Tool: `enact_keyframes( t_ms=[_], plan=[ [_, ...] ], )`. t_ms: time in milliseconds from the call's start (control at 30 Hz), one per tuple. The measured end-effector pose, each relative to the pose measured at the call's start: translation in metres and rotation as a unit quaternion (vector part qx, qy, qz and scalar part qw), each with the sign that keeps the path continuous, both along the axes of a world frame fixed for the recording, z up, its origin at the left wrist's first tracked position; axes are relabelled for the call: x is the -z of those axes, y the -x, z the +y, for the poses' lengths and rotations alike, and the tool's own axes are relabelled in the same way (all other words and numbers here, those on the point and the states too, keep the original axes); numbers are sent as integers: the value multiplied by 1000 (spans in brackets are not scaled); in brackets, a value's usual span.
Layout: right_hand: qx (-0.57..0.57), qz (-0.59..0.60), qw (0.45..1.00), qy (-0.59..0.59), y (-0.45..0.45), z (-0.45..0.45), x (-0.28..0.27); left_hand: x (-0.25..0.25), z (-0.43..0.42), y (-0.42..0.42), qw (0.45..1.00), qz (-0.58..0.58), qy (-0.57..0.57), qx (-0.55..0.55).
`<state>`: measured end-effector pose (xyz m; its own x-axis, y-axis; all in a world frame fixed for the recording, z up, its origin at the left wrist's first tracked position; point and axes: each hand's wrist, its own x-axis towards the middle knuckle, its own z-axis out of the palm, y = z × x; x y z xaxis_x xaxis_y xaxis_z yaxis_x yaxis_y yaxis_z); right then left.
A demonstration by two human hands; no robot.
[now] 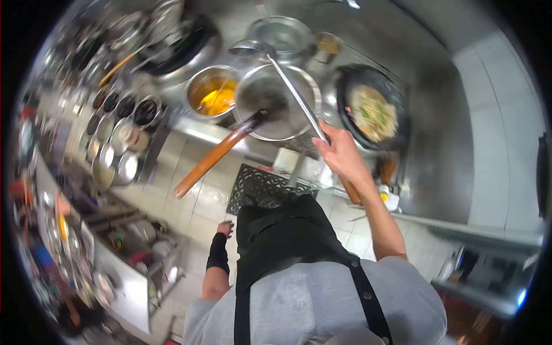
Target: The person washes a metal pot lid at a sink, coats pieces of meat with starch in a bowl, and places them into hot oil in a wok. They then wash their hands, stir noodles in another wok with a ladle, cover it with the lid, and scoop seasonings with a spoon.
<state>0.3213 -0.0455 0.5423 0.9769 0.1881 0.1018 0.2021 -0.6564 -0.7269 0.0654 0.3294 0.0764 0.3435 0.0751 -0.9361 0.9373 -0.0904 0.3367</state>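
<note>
My right hand is closed around the long metal handle of a ladle. The ladle's bowl is at the far end, over the rim area between a steel bowl and a large round pan. To the right of this hand, a dark wok holds pale food with green bits. A wooden handle reaches from the large pan toward my lower left. My left hand hangs low beside my apron, below a black sleeve, holding nothing I can see; its fingers look slightly apart.
A pot of orange-yellow liquid stands left of the large pan. Behind it sits another dark wok. Several seasoning containers line the left side. A patterned black mat lies on the tiled floor. Shelving stands at lower left.
</note>
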Motion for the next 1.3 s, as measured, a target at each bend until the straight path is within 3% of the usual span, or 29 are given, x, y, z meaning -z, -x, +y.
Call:
enact_keyframes(
  t_ms=[33, 100, 167, 200, 300, 400, 433, 467, 533, 633, 700, 767, 800, 833, 867, 900, 933, 967, 1033, 1067, 1100, 1133, 1167, 1200, 1233, 1267, 1300],
  plan=[
    [65, 175, 982, -36, 12, -22, -36, 2, -1, -4, 1000, 13, 7, 10],
    [98, 229, 961, -121, 21, -83, -51, 6, -10, -10, 999, 31, 8, 19],
    [84, 263, 945, -173, 8, -160, -37, 0, -24, -27, 999, 28, 5, 27],
    [131, 271, 934, -194, -2, -193, -25, -14, -34, -34, 999, 22, 4, 36],
    [263, 165, 945, -105, -11, -287, 58, -37, -69, -60, 997, -17, 1, 73],
    [385, 138, 912, 23, 38, -352, 83, -58, -116, -73, 998, -52, -1, 43],
    [330, 95, 938, 44, 72, -369, 75, -62, -125, -73, 997, -60, 35, 21],
    [272, 57, 958, 67, 108, -378, 55, -63, -141, -72, 998, -64, 0, 29],
    [266, 260, 923, -95, 139, -364, -17, -65, -168, -61, 998, -55, -5, 9],
    [118, 301, 911, -256, 104, -407, -2, -53, -201, -38, 998, -33, -21, 50],
    [229, 196, 944, -134, 73, -364, 41, -54, -229, -24, 995, -46, -30, 84],
    [280, 98, 950, -93, 76, -342, 83, -68, -239, -8, 995, -64, -21, 68],
    [264, 169, 930, -193, 77, -366, 80, -67, -243, 1, 994, -92, -26, 50],
    [258, 241, 892, -282, 79, -390, 77, -39, -232, 4, 974, -174, -57, 136],
    [220, 289, 855, -371, 75, -420, 66, -46, -240, 34, 978, -164, -56, 119],
    [186, 273, 865, -378, 75, -422, 59, -53, -249, 64, 981, -155, -55, 101],
    [237, 193, 914, -269, 79, -418, 82, -102, -273, 52, 995, -89, -27, -41],
    [261, 100, 945, -169, 90, -401, 114, -48, -261, 75, 982, -140, -53, 114],
    [270, -37, 962, -14, 132, -381, 148, -58, -256, 106, 954, -164, -165, 190],
    [276, -77, 957, 42, 165, -382, 162, -65, -265, 124, 948, -166, -223, 157],
    [277, -88, 949, 123, 199, -403, 176, -58, -272, 144, 924, -240, -274, 115],
    [343, -52, 938, 9, 222, -391, 180, -40, -273, 162, 903, -273, -301, 141],
    [380, -44, 921, 76, 232, -405, 215, -21, -272, 178, 912, -239, -282, 179],
    [312, -39, 946, 82, 240, -413, 249, -9, -277, 193, 925, -185, -309, 120],
    [322, 4, 935, 150, 250, -425, 279, -43, -285, 213, 923, -207, -311, 93],
    [348, 35, 910, 224, 253, -438, 306, -41, -291, 221, 953, -137, -270, -17],
    [285, 69, 925, 242, 257, -437, 320, -8, -292, 242, 959, -121, -246, -73]
  ],
)
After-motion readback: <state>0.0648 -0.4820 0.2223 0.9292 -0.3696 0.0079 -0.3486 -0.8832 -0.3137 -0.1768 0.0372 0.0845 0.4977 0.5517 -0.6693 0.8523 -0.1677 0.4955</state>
